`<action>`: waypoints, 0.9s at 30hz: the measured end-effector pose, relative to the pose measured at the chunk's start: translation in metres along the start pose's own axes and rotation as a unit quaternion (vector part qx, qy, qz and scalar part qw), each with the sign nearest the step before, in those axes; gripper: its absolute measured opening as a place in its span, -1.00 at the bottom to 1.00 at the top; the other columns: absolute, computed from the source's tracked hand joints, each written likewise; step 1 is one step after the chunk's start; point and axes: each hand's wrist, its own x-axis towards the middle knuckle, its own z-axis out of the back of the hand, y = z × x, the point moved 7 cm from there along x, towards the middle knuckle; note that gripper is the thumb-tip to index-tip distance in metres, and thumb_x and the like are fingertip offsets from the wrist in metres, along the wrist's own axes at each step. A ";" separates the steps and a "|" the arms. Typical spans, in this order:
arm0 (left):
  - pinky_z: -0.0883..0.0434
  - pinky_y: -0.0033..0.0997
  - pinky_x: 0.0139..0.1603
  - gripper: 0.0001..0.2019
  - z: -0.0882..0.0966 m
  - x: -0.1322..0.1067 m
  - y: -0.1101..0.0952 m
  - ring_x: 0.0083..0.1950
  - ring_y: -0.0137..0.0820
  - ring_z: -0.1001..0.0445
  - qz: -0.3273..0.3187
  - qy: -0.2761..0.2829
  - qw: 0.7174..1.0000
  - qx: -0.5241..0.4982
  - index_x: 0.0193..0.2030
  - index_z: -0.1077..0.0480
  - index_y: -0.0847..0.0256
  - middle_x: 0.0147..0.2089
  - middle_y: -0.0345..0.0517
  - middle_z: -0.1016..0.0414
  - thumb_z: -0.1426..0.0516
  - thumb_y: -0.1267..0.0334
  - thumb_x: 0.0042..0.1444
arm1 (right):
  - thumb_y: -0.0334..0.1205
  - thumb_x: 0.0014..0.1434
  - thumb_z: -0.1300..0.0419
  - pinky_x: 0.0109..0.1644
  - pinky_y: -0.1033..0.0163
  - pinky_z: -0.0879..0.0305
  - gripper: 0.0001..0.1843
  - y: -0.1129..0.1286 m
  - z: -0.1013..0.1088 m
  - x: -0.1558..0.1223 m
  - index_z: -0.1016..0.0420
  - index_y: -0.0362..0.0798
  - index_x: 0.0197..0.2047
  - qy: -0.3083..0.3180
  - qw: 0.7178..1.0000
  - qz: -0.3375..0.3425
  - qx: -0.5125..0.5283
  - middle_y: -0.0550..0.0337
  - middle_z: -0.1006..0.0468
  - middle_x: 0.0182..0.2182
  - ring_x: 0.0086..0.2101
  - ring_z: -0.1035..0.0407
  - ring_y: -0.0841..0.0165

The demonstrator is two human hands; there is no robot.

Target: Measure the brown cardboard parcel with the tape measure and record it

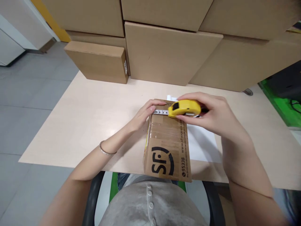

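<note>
A buttoned shirt (134,202) fronts the cardboard box (166,136) under a rounded tape measure (187,107).

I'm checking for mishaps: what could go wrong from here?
The brown cardboard SF box seems to overhang the pale wooden table, so it might shift. The left hand touches the white numbered blade at its end; slipping could let it snap toward the right hand gripping the yellow tape measure.

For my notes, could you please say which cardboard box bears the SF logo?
The taped box under the yellow tape measure; the boxes behind show none.
</note>
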 end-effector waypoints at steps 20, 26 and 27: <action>-0.39 0.20 0.45 -0.61 0.005 0.003 -0.003 0.38 -0.07 -0.51 0.003 0.032 0.999 0.033 0.20 -0.56 -0.07 0.29 -0.06 -0.59 -0.08 -0.12 0.43 | 0.02 0.11 -0.52 -0.21 0.03 -0.53 -0.57 -0.028 0.039 -0.043 -0.63 0.26 0.04 -0.039 0.996 -0.076 -0.018 0.18 -0.71 -0.05 -0.17 -0.60 0.10; -0.33 0.08 0.49 -0.50 0.006 0.005 0.001 0.38 -0.14 -0.50 -0.049 0.036 0.997 0.055 0.28 -0.53 -0.06 0.32 -0.05 -0.59 0.05 -0.18 0.48 | 0.03 0.24 -0.43 -0.14 0.07 -0.51 -0.63 0.016 0.006 -0.012 -0.56 0.10 0.05 -0.008 0.997 0.023 -0.075 0.12 -0.71 -0.07 -0.20 -0.60 0.16; -0.32 0.09 0.50 -0.43 0.007 0.005 0.001 0.38 -0.14 -0.49 -0.054 0.034 0.996 0.067 0.30 -0.52 -0.04 0.33 -0.03 -0.58 0.13 -0.22 0.49 | 0.02 0.26 -0.40 -0.15 0.07 -0.51 -0.62 0.023 -0.005 -0.007 -0.55 0.08 0.08 0.004 0.996 0.036 -0.084 0.11 -0.70 -0.06 -0.19 -0.60 0.15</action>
